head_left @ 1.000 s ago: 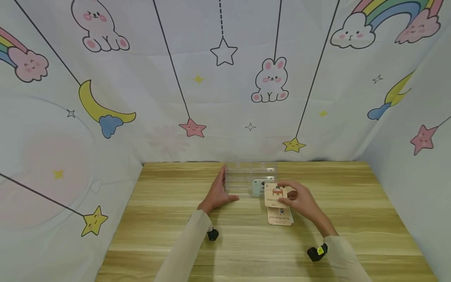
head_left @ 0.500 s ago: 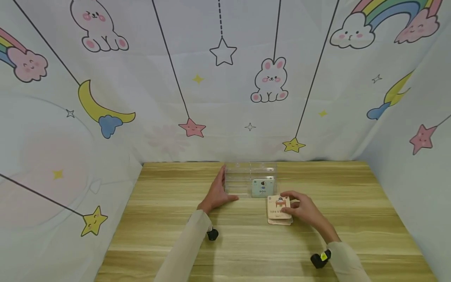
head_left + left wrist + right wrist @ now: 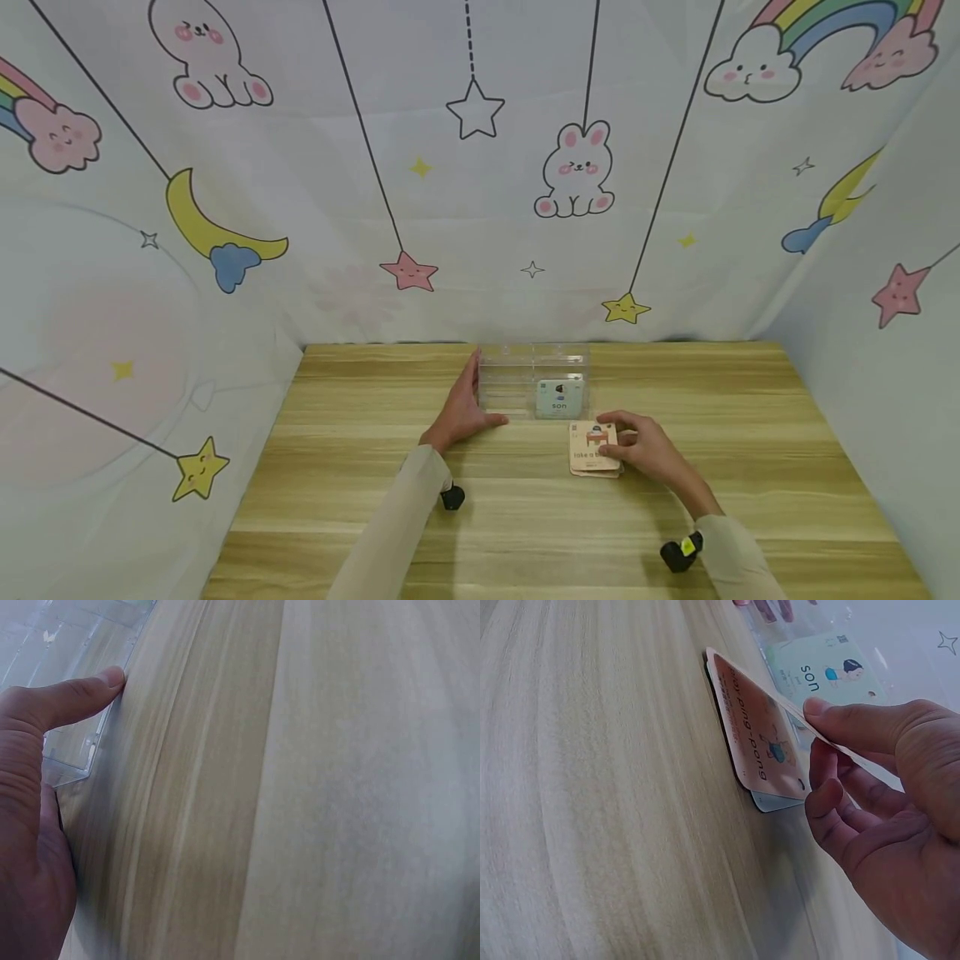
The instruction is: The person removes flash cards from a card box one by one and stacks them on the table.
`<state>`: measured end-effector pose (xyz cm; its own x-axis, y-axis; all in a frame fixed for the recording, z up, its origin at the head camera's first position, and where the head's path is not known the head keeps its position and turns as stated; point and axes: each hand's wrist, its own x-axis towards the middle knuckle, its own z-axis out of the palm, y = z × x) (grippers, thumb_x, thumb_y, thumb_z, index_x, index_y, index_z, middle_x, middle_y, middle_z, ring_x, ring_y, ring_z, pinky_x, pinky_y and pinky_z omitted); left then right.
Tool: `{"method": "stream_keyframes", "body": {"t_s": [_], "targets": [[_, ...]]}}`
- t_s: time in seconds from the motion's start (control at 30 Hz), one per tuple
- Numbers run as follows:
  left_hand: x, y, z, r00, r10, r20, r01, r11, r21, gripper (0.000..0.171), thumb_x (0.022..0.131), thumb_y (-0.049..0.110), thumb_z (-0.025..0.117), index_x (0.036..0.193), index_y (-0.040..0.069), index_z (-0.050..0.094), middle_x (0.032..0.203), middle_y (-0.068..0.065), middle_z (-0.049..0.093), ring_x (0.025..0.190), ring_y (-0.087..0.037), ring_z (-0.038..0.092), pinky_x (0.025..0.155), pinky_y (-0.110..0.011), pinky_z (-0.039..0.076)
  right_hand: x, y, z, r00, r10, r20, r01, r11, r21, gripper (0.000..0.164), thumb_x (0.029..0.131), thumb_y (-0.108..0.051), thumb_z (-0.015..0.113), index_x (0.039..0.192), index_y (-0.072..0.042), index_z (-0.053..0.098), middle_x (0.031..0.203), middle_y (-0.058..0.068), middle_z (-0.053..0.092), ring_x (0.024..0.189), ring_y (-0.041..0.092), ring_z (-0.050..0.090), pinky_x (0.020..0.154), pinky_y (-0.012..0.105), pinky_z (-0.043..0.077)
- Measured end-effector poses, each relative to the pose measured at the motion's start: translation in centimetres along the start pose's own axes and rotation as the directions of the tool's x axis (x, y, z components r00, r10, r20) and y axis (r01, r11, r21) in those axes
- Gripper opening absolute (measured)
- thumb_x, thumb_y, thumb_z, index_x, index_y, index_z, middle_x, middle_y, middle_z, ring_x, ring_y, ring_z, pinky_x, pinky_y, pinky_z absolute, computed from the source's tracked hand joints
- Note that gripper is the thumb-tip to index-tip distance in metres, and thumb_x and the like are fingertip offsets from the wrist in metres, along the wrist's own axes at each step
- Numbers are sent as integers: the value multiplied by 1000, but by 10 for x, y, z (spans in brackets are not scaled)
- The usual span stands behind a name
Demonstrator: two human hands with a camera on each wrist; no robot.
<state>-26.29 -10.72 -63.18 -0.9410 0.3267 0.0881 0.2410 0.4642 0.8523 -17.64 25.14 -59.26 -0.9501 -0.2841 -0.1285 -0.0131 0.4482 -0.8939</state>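
White nursery-print backdrop (image 3: 480, 200) behind a wood-grain tabletop (image 3: 360, 500), as the head view shows. Your left hand (image 3: 459, 412) braces the clear plastic card organizer (image 3: 506, 382), fingers along its left side. A mint “son” card (image 3: 559, 401) stands in the organizer's front right compartment; whether others stand behind it you cannot tell. Your right hand (image 3: 648, 448) pinches the cream “take a b…” card (image 3: 585, 444) — the wording partly covered — at the pile just in front.

Left wrist view: your thumb lies extended at the organizer's edge, unclenched.

Right wrist view: the pinched card tilts, thumb above and fingers below, over the “play ping-pong” card (image 3: 751, 735); a pale blue card (image 3: 776, 803) shows beneath. It should handle as light, stiffish and slick — best held by one edge.
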Motion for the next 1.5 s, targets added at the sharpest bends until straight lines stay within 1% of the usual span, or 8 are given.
{"method": "stream_keyframes", "body": {"t_s": [0.33,0.47,0.57,0.67,0.87,1.03,1.3,1.5], "targets": [[1,1,0,1000,-2,1,2,1000,9,141,70,28,100,168,19,-2,173,-6,10,156,-21,21,123,-34,28,0,3,3,1000,7,-8,-8,998,-61,50,89,-11,83,134,1,65,119,16,69,86,20,68,64,28,58],[1,0,0,1000,2,3,-2,1000,7,140,71,27,99,168,18,-1,173,-6,10,156,-21,21,123,-35,28,0,3,4,1000,2,-19,-4,992,-128,50,88,-12,85,132,0,66,104,9,70,79,19,61,61,26,52],[2,0,0,1000,5,3,-5,1000,4,140,71,27,99,168,17,-1,173,-7,10,156,-21,20,123,-36,28,1,4,5,1000,-19,-24,14,983,-181,49,87,-12,86,131,0,67,92,5,64,75,18,54,59,25,46],[2,0,0,1000,0,6,0,1000,2,141,71,28,99,168,18,-2,174,-6,10,157,-20,20,123,-34,28,1,4,5,998,-62,-27,54,972,-228,48,86,-12,87,129,0,69,88,4,58,73,17,50,58,25,43],[1,2,-1,1000,-5,7,5,1000,2,140,71,25,99,168,17,-2,173,-7,9,157,-22,20,123,-35,28,-1,6,5,990,-142,-12,133,947,-291,47,85,-15,87,127,0,71,84,3,53,71,13,45,58,26,39],[0,4,-1,1000,-18,9,18,1000,8,141,71,25,99,168,18,-2,173,-5,10,156,-19,20,123,-32,28,-2,8,5,987,-162,0,153,927,-343,47,86,-17,87,128,-2,72,84,1,50,72,13,42,59,26,37],[1,-1,0,1000,11,-7,-11,1000,-9,141,70,26,100,168,17,-1,173,-8,11,156,-24,21,123,-37,29,-4,1,6,991,-126,40,131,909,-395,48,89,-20,85,132,-3,71,91,4,54,77,17,40,63,28,33],[1,-2,0,1000,-3,0,3,1000,-13,142,70,27,100,168,20,-2,173,-5,10,156,-21,21,123,-34,29,-4,-1,6,993,-96,63,114,901,-418,47,90,-18,82,134,-6,70,92,5,53,77,17,40,63,27,35]]}}
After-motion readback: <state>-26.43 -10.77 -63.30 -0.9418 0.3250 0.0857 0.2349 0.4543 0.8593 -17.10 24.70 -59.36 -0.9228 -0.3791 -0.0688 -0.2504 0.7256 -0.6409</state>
